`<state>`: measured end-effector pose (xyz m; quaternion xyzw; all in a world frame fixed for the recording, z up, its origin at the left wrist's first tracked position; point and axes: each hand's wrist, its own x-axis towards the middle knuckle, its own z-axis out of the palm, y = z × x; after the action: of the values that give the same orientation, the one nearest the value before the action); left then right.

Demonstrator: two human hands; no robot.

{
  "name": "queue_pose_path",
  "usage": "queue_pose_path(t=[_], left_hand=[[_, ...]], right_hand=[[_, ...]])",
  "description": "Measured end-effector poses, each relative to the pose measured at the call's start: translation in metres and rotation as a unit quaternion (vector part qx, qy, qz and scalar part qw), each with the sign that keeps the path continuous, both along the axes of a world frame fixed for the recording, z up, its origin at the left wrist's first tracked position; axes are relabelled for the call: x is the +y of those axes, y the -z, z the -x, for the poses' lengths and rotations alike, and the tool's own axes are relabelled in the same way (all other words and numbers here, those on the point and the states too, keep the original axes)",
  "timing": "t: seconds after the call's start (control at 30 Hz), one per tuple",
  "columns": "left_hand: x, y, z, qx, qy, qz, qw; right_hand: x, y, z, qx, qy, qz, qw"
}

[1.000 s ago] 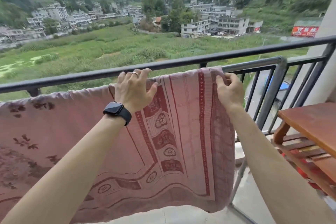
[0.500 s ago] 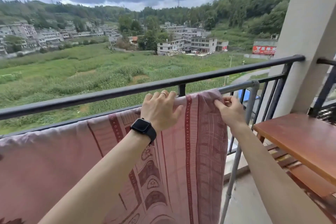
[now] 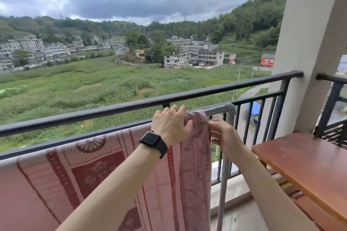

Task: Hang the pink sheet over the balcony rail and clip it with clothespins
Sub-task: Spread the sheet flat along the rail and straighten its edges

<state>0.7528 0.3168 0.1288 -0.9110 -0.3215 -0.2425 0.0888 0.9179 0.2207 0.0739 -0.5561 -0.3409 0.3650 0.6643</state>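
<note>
The pink sheet (image 3: pixel 97 178) with dark red patterns hangs over a silver metal rail (image 3: pixel 216 109) just inside the black balcony railing (image 3: pixel 112 108). My left hand (image 3: pixel 170 124), with a black watch and a ring, lies flat on the sheet's top fold at the rail. My right hand (image 3: pixel 222 135) pinches the sheet's right edge just below the rail. The edge is bunched between both hands. No clothespins are in view.
A brown wooden table (image 3: pixel 304 163) stands at the right, close to my right forearm. A pale concrete pillar (image 3: pixel 309 43) rises behind it. The silver rail's upright post (image 3: pixel 224 184) drops to the balcony floor. Fields and buildings lie beyond.
The view has tilted up and swung right. Both hands have come closer together, and the sheet's right edge is now gathered narrower near the rail's end.
</note>
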Motion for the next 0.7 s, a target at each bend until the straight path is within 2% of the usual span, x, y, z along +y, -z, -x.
queue_pose_path(t=[0.07, 0.13, 0.2, 0.27, 0.33, 0.37, 0.5, 0.6, 0.7], left_hand=[[-0.004, 0.001, -0.028, 0.005, -0.004, 0.012, 1.000], [-0.009, 0.006, -0.043, 0.004, -0.015, 0.014, 1.000], [-0.010, 0.009, -0.049, -0.003, -0.030, 0.002, 1.000], [-0.008, 0.011, -0.046, -0.011, -0.043, -0.011, 0.999], [-0.006, 0.010, -0.043, -0.007, -0.054, -0.015, 0.998], [-0.006, 0.008, -0.043, -0.006, -0.057, -0.007, 0.998], [-0.015, -0.003, -0.066, -0.030, -0.036, 0.041, 0.998], [-0.020, -0.012, -0.096, -0.033, -0.020, 0.084, 0.996], [-0.021, -0.013, -0.119, -0.028, -0.013, 0.105, 0.994]], right_hand=[[0.000, 0.001, -0.016, 0.049, -0.050, 0.003, 0.998], [-0.001, 0.003, -0.022, 0.008, -0.056, -0.014, 0.998], [-0.004, 0.003, -0.033, -0.108, 0.024, -0.056, 0.992], [-0.008, -0.003, -0.050, -0.217, 0.148, -0.102, 0.959], [-0.011, -0.011, -0.068, -0.243, 0.238, -0.105, 0.934], [-0.012, -0.013, -0.074, -0.236, 0.253, -0.084, 0.935], [-0.011, 0.002, -0.075, -0.244, 0.166, -0.006, 0.956], [-0.010, 0.000, -0.078, -0.184, 0.063, 0.029, 0.980], [-0.013, -0.016, -0.093, -0.131, 0.078, -0.031, 0.988]])
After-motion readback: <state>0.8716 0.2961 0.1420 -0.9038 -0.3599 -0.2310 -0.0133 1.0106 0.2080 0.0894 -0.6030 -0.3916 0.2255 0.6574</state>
